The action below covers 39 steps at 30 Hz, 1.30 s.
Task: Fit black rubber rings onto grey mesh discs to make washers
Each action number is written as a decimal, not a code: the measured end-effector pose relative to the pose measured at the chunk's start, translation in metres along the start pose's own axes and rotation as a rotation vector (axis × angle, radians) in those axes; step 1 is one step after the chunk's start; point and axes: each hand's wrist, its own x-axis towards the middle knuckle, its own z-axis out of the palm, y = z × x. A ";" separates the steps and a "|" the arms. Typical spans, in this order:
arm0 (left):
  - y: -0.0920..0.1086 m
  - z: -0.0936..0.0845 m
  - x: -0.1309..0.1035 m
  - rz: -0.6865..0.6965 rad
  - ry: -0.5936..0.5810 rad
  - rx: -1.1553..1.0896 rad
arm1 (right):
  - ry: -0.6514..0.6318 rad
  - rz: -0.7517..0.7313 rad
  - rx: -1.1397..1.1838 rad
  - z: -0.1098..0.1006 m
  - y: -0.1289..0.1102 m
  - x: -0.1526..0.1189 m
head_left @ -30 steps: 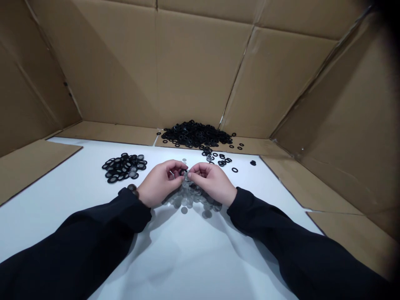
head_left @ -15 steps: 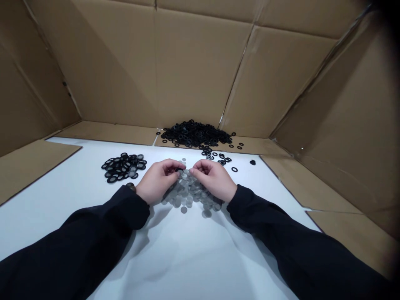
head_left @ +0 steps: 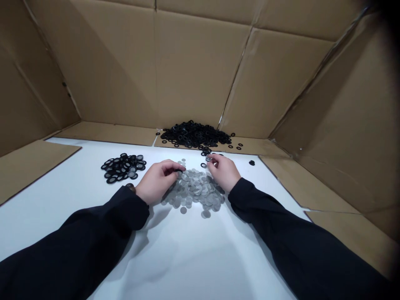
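Observation:
My left hand (head_left: 159, 180) is closed in a pinch on a black ring (head_left: 179, 170), at the upper left edge of a heap of thin translucent grey discs (head_left: 196, 189). My right hand (head_left: 224, 171) is above the heap's right side, with thumb and forefinger nearly together beside a small group of loose black rings (head_left: 204, 152). Something small shows at its fingertips, too small to make out. One loose ring (head_left: 203, 165) lies just left of its thumb.
A pile of black rings with grey discs in them (head_left: 120, 170) lies on the white table (head_left: 187, 258) to the left. A large heap of black rings (head_left: 193, 134) rests against the cardboard back wall (head_left: 187, 66). A small black piece (head_left: 251, 163) lies at the right.
My right hand has moved away from my left hand, forward and to the right, from the discs to the loose rings. My left hand has stayed in place with its ring.

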 end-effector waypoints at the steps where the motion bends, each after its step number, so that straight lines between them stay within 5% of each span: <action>1: 0.000 0.000 0.000 -0.022 -0.004 -0.006 | 0.001 -0.025 0.008 0.000 -0.005 -0.003; 9: 0.002 0.003 0.000 -0.021 -0.022 -0.137 | -0.326 -0.092 0.430 0.010 -0.056 -0.036; 24: 0.007 0.006 -0.001 -0.050 -0.080 -0.181 | -0.357 0.019 0.579 0.013 -0.058 -0.039; 39: 0.004 0.008 0.000 -0.057 0.009 -0.276 | -0.321 -0.108 0.404 0.011 -0.063 -0.041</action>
